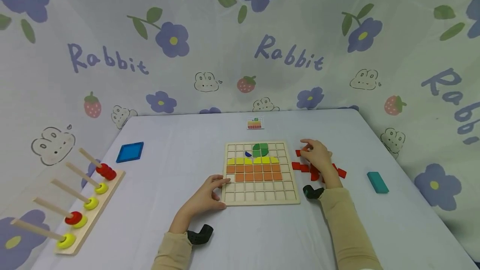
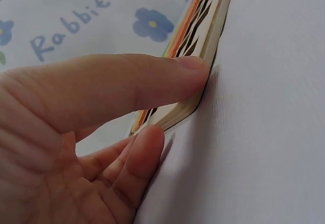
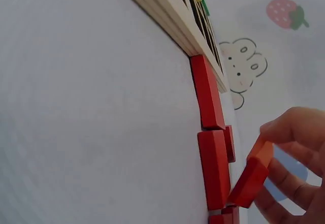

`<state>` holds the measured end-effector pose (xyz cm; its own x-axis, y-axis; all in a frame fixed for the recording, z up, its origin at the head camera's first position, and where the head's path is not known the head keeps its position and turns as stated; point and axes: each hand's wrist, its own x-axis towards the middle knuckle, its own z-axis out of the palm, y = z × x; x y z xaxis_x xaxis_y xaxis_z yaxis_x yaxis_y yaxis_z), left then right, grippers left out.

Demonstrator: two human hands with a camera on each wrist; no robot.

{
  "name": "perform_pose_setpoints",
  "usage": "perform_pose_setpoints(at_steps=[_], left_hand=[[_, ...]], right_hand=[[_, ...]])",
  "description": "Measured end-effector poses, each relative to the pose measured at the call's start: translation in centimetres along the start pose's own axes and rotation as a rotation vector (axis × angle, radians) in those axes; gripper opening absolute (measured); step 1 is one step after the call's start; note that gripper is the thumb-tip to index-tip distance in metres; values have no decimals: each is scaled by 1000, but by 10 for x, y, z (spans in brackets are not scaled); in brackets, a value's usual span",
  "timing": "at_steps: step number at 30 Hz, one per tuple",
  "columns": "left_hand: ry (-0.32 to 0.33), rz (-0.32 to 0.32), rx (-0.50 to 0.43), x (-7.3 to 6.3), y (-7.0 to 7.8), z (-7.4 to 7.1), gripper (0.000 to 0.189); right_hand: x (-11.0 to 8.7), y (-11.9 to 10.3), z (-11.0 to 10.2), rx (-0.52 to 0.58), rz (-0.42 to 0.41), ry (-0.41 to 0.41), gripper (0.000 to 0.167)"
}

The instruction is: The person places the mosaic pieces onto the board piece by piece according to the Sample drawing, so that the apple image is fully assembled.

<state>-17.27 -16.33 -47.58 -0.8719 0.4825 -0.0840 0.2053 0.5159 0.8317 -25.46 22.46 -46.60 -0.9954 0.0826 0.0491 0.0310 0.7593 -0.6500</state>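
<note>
A wooden grid board (image 1: 262, 196) carries rows of orange tiles (image 1: 258, 168) and yellow tiles (image 1: 273, 160), green rounded tiles (image 1: 260, 150) and a small blue piece (image 1: 248, 153). My left hand (image 1: 206, 195) holds the board's near left corner; in the left wrist view the thumb (image 2: 152, 79) presses along its edge. On the other side, my right hand (image 1: 318, 156) hovers over scattered red blocks (image 1: 304, 168). The right wrist view shows it pinching a red block (image 3: 250, 183) with a brighter orange-looking face, close above the others.
A small picture card (image 1: 255, 123) lies behind the board. Far left stand a blue tray (image 1: 129, 152) and a peg rack (image 1: 95, 218) with red and yellow rings. A teal block (image 1: 377, 182) lies at the right. Patterned cloth (image 1: 225, 53) hangs behind the white table.
</note>
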Motion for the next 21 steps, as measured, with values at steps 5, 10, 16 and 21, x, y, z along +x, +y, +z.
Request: perform_pose_setpoints(at_steps=[5,10,16,21], left_hand=[[2,0,-15,0,1,0,72],[-1,-11,-14,0,1,0,73],[0,-31,2,0,1,0,73],[-3,-21,-8,0,2,0,73]], right_hand=[[-1,-14,1,121,-48,-4,43],[-7,-37,5,484,-17,-104,46],[-15,-67,26,707,12,-245,49],[-29,-98,50,683,46,-333,40]])
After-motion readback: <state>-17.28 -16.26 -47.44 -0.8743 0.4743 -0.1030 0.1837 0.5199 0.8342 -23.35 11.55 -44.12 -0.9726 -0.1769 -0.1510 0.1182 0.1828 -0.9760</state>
